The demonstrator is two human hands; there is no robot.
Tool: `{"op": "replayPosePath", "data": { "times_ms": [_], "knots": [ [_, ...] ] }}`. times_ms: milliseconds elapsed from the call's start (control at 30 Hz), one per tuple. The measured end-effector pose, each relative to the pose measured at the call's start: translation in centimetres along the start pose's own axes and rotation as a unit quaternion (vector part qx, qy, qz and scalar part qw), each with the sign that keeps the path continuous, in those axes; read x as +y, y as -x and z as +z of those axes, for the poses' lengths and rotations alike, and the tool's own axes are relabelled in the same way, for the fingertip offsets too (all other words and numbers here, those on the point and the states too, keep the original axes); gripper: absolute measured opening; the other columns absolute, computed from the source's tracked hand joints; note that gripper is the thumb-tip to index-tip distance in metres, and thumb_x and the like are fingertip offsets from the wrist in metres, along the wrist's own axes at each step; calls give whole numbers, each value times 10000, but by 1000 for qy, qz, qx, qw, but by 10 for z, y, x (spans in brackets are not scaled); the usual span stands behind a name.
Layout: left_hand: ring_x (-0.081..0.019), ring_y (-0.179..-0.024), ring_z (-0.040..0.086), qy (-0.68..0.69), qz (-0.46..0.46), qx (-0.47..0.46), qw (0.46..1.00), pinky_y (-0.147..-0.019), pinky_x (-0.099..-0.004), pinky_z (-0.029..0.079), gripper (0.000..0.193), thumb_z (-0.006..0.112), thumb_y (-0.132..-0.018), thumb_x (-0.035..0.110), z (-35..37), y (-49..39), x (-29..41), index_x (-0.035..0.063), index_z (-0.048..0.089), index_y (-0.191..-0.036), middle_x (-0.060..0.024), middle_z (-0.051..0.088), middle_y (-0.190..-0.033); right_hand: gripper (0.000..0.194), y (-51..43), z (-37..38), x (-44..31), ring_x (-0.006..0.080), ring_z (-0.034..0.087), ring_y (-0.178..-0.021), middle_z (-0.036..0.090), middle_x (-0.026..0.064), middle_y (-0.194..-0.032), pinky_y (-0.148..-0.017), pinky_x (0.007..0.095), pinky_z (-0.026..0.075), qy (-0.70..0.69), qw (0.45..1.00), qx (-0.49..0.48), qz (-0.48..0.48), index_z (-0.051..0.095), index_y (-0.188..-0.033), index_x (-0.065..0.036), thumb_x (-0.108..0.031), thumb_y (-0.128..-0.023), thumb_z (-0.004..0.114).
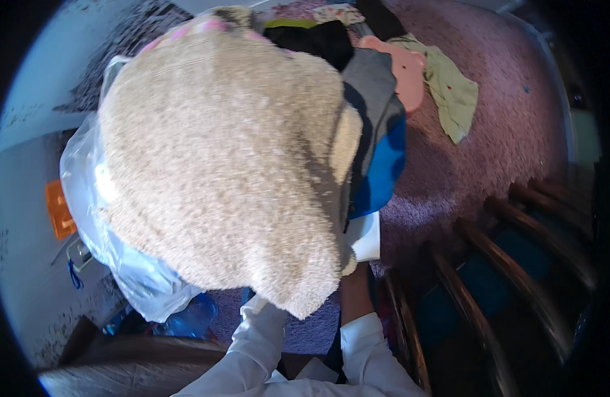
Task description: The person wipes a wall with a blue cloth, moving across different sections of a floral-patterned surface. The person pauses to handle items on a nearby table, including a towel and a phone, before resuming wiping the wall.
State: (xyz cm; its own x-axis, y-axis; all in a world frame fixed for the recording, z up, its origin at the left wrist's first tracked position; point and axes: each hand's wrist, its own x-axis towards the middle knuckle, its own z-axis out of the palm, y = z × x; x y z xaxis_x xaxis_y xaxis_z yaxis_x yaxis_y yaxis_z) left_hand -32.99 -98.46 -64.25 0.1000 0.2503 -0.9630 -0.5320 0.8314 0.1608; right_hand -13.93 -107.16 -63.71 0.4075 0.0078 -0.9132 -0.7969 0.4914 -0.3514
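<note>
A large cream fleecy cloth [220,159] fills the middle of the view, with pink patches along its far edge. Both of my forearms, in white sleeves, reach up beneath its near edge. The cloth covers my left hand fully. Of my right arm the bare wrist shows at the cloth's lower right corner, and the hand itself is hidden. Beyond the fleece on the right lie a grey cloth [369,74] and a blue cloth [384,164], with a white item [367,238] under them. A clear plastic bag [131,273] shows along the fleece's left side.
Black cloth [315,39], a pink bear-shaped item [409,79] and a pale green garment [451,94] lie on the pinkish carpet [513,109]. Curved brown bars [473,302] stand at the lower right. An orange object [60,209] is by the left wall; a blue transparent container [193,317] sits below the bag.
</note>
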Motion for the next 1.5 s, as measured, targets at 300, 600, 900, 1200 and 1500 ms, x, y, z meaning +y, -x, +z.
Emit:
{"op": "replayPosePath", "data": {
  "times_ms": [300,600,900,1200,1500],
  "knots": [
    [-252,-1118,636,35,9,-11,999,-977,-419,515,375,548,-1029,304,-26,15,-1,96,574,-1340,-111,662,-1251,248,5,-16,-17,228,644,-862,629,83,-972,-755,406,579,64,997,-27,-30,617,-1119,-63,-277,-1025,536],
    [-253,-1110,638,105,2,-49,993,-970,-418,519,383,559,-1027,304,-53,9,-17,98,571,-1348,-112,661,-1250,225,8,-15,0,215,635,-824,619,69,-928,-728,392,572,102,992,-68,-41,617,-1086,-72,-271,-1030,529],
    [-254,-1103,641,133,10,-71,989,-962,-418,522,391,570,-1024,304,-52,-10,-17,100,569,-1357,-113,661,-1250,208,6,-32,10,203,627,-786,609,56,-885,-702,377,566,104,992,-67,-31,617,-1053,-81,-266,-1035,523],
    [-255,-1095,644,134,36,-50,989,-954,-417,525,399,582,-1021,305,-56,-22,5,102,566,-1365,-114,660,-1250,198,-3,-39,18,190,618,-747,598,43,-841,-675,363,559,83,996,-36,-6,616,-1020,-91,-260,-1040,516],
    [-256,-1087,647,99,32,-10,995,-946,-417,528,408,593,-1019,305,-60,12,12,104,563,-1373,-115,660,-1249,197,4,-34,19,178,610,-709,588,30,-797,-648,348,553,67,997,-6,26,616,-987,-100,-254,-1045,510]
  ]
}}
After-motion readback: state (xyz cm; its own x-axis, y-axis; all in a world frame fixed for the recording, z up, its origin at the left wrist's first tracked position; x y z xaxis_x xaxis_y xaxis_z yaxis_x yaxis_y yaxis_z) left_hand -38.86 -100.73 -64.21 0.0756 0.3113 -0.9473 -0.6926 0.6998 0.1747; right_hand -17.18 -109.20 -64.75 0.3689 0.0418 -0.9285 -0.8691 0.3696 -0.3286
